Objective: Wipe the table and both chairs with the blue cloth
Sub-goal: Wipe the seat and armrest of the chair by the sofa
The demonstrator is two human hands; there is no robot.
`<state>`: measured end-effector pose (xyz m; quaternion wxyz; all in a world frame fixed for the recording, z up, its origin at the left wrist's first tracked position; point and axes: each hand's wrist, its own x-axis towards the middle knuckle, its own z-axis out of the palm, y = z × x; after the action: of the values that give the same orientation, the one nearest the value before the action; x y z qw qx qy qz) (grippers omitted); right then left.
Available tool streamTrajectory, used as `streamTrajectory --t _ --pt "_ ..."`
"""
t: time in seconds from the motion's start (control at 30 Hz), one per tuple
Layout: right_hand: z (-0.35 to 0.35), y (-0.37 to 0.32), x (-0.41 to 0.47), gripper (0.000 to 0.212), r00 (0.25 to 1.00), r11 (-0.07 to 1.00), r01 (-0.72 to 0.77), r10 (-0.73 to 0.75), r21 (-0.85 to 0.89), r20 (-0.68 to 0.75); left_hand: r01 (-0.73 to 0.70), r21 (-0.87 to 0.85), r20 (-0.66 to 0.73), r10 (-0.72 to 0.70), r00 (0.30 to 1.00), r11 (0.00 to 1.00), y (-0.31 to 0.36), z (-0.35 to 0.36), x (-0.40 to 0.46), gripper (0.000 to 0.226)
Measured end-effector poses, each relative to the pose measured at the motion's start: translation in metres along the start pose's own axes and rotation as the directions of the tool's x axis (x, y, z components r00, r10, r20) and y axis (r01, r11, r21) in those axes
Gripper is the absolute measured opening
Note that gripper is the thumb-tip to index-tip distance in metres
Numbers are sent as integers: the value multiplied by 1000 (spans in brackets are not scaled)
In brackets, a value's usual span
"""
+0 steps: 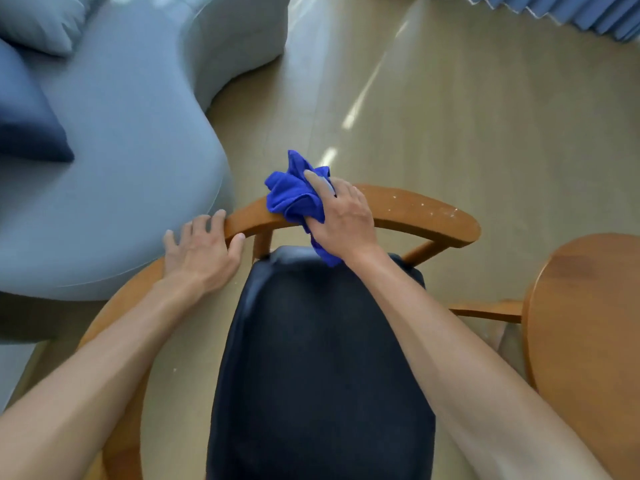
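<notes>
Head view: a wooden chair (408, 211) w/ a curved backrest rail and a dark seat cushion (318, 358) is being seen from above. The blue cloth (294, 195) is being held bunched on top of the rail, approx. at its middle, by the right hand (341, 220); the cloth is being gripped w/ curled fingers, the index finger (317, 183) being laid out straighter across the fabric. A tail of the cloth is being left hanging below the hand, over the back edge of the cushion. So the right grip is being kept closed round the cloth.

The left hand (199, 249) is being rested on the left part of the same rail, fingers fairly straight over the wood, thumb at the rail's inner edge; nothing is being held in it, the grip being loose and wide. Both forearms are being stretched fwd over the seat.

Pale specks are being shown on the rail's right portion. At the right edge, the round wooden counter (588, 323) is being seen just beside the chair. On the left, a light grey-blue sofa (131, 168) w/ a dark blue pillow (27, 126) is being seen near the chair, on a pale wood floor (485, 116). A blue pleated curtain (571, 15) is being shown top right.
</notes>
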<state>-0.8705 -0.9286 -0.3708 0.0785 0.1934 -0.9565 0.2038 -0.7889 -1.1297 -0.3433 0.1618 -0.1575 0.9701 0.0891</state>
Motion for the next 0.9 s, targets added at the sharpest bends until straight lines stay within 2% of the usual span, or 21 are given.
streamTrajectory --t 0.1,0.2,0.27,0.33,0.37,0.43,0.47,0.53,0.63,0.7,0.8,0.9 --pt "-34 56 -13 56 977 977 -213 213 -14 -22 6 44 47 -8 999 999 14 5 17 63" --pt "-71 120 -47 50 914 914 -399 388 -81 -120 23 110 42 -28 999 994 19 8 23 68" --pt "-92 160 -69 40 816 820 -572 567 -15 -115 20 135 23 -23 999 991 20 9 21 69" --pt "-112 187 -81 24 656 659 -745 752 103 -66 17 135 28 -21 999 991 21 8 22 68" --pt "-121 195 -83 18 591 596 -793 803 127 -76 15 132 30 -19 999 991 21 8 22 67" --pt "-131 195 -78 13 530 556 -800 831 226 -167 5 133 16 -8 1000 991 20 8 23 65" --pt "-128 187 -69 17 539 582 -763 813 280 -221 6 134 10 -8 1000 991 20 9 24 65" --pt "-107 155 -43 29 652 712 -664 700 226 -290 3 139 5 -4 1000 990 20 10 24 66" --pt "-43 69 -4 43 848 867 -497 495 39 -193 -3 147 -14 5 1000 989 18 11 26 67" --pt "-4 5 11 57 930 931 -360 355 -49 -99 4 152 -24 -1 1000 988 16 13 27 66" --pt "21 -42 19 60 980 974 -197 200 -112 17 10 131 -23 -7 1000 991 16 13 27 62" --pt "9 -11 16 53 992 990 -128 127 -56 -28 5 134 -39 0 999 991 16 11 25 64"
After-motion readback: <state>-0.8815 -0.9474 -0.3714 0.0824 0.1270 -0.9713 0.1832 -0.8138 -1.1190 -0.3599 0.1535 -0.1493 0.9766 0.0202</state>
